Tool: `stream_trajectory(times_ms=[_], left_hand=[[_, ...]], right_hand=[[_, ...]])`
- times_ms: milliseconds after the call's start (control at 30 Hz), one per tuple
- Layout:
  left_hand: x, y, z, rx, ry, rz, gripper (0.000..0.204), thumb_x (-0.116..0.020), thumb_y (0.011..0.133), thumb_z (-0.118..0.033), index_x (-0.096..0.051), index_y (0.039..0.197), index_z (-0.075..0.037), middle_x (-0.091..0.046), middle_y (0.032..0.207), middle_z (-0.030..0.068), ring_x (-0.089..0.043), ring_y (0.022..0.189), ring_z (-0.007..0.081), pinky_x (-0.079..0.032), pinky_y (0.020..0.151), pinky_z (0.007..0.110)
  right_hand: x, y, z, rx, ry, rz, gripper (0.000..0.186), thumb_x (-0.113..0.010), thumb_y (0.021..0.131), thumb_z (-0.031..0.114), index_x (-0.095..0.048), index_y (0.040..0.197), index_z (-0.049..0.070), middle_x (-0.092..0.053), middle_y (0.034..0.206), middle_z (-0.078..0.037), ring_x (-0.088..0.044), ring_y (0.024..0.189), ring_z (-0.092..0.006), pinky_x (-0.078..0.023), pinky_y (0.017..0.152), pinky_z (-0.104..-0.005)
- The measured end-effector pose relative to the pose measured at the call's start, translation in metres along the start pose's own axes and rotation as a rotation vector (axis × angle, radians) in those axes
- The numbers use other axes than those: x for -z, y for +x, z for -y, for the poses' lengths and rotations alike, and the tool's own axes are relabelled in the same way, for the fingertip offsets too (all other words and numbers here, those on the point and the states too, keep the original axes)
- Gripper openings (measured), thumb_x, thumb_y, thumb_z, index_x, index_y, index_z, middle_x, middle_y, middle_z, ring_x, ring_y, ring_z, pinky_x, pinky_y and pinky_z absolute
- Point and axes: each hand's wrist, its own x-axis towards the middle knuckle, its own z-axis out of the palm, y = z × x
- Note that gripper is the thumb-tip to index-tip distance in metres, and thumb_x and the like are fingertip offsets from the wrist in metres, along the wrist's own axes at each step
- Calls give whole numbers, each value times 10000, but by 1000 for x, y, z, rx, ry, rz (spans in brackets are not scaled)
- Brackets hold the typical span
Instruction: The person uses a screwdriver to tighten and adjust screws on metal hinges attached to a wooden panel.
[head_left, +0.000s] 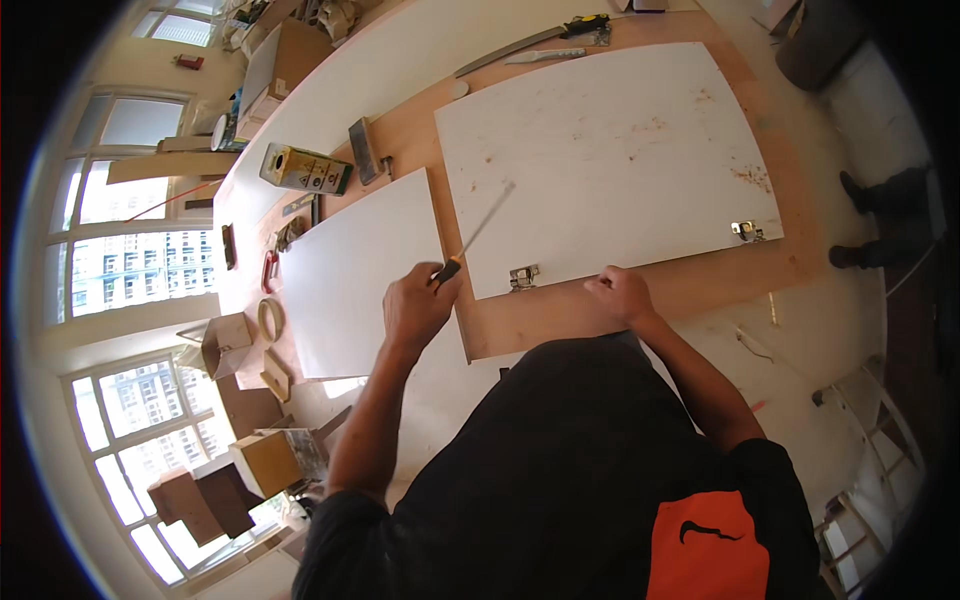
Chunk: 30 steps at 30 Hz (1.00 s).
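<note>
My left hand (418,308) is closed around a screwdriver (449,268) with a dark handle marked in orange. Its long thin shaft slants up and to the right, over the edge of a white panel (590,130). Fingers curled, my right hand (624,298) sits at that panel's near edge; whether it pinches something small is hidden. A metal cabinet hinge (523,277) is on the panel's near edge between my hands. Another metal hinge (746,231) sits at the near right corner. Brown dust and crumbs are scattered over the panel's right part.
A second white panel (350,270) lies to the left. Beyond it stand a rectangular metal can (305,169) and a dark flat block (366,150). A handsaw (515,48) lies at the far edge. A roll of tape (270,318) is at the left. Another person's legs (885,195) show at right.
</note>
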Motion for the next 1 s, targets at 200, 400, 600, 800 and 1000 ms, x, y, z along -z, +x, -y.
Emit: stream_trajectory(times_ms=[200, 400, 600, 800, 1000], left_hand=[[-72, -50, 48, 612, -1026, 176, 186, -728, 822, -146, -629, 832, 10, -606, 691, 54, -552, 509, 129, -418, 434, 292], [-105, -66, 71, 564, -1086, 225, 179, -733, 807, -138, -641, 836, 13, -617, 676, 68, -587, 525, 135, -464, 461, 298], [-111, -52, 102, 506, -1043, 208, 172, -728, 840, -121, -654, 901, 21, -619, 686, 50, -586, 534, 114, -441, 455, 278], [-116, -31, 129, 448, -1154, 272, 170, -735, 846, -126, -628, 881, 2, -605, 677, 43, -555, 495, 110, -409, 418, 265], [-110, -8, 122, 355, -1197, 344, 168, -707, 833, -153, -626, 819, -8, -595, 658, 41, -559, 518, 107, -425, 445, 270]], right_hand=[[24, -60, -42, -720, 867, -6, 49, -618, 896, 109, -623, 894, 60, -580, 722, -47, -580, 594, -184, -450, 518, -325], [-5, -75, -31, -820, 914, 32, 246, -470, 865, -51, -581, 1081, -5, -621, 935, -107, -644, 780, -208, -501, 605, -323], [-35, -52, -1, -720, 850, 194, 238, -504, 892, -73, -600, 1107, -40, -689, 1048, -168, -726, 949, -262, -588, 801, -343], [-38, -54, 31, -743, 972, 141, 174, -597, 1019, 95, -629, 1115, -46, -705, 990, -163, -731, 934, -257, -590, 835, -339], [-44, -66, 12, -655, 983, -26, 161, -567, 1037, 89, -633, 1117, -35, -686, 1023, -134, -705, 959, -245, -578, 913, -365]])
